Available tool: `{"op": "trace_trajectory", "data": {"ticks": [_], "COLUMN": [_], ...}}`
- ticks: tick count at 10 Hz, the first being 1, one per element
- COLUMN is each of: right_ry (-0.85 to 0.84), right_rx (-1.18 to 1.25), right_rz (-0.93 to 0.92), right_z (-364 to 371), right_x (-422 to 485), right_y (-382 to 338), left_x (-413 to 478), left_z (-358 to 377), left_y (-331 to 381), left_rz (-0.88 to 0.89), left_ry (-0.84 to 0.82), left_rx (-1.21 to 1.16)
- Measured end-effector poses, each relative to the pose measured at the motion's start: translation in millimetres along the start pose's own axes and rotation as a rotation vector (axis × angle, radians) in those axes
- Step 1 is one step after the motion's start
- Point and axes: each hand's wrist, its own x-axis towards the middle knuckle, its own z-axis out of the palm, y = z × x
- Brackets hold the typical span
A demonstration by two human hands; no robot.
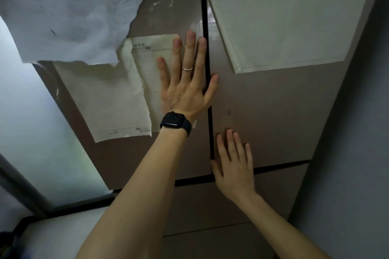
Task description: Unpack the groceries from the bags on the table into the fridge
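Observation:
A brown two-door fridge (263, 111) fills the view, both upper doors closed with a dark seam between them. My left hand (185, 82), with a ring and a black watch at the wrist, presses flat on the left door beside the seam, its thumb across the seam. My right hand (233, 164) lies flat with straight fingers on the lower part of the right door, near the horizontal gap above the drawers. Neither hand holds anything. No bags or groceries are in view.
Torn white paper sheets (69, 12) and a printed sheet (117, 99) hang on the left door; a large pale sheet (290, 14) covers the right door. A frosted window (31, 122) is at the left, a grey wall (353, 153) at the right. Fridge drawers (210, 210) lie below.

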Motion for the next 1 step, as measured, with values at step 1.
{"op": "trace_trajectory", "data": {"ticks": [1], "right_ry": [-0.239], "right_rx": [0.044], "right_rz": [-0.081], "right_z": [-56.3], "right_x": [4.5], "right_y": [10.3], "left_x": [-2.5], "left_z": [0.5], "left_y": [-1.2], "left_rz": [-0.005], "left_ry": [0.034], "left_rx": [0.008]}}
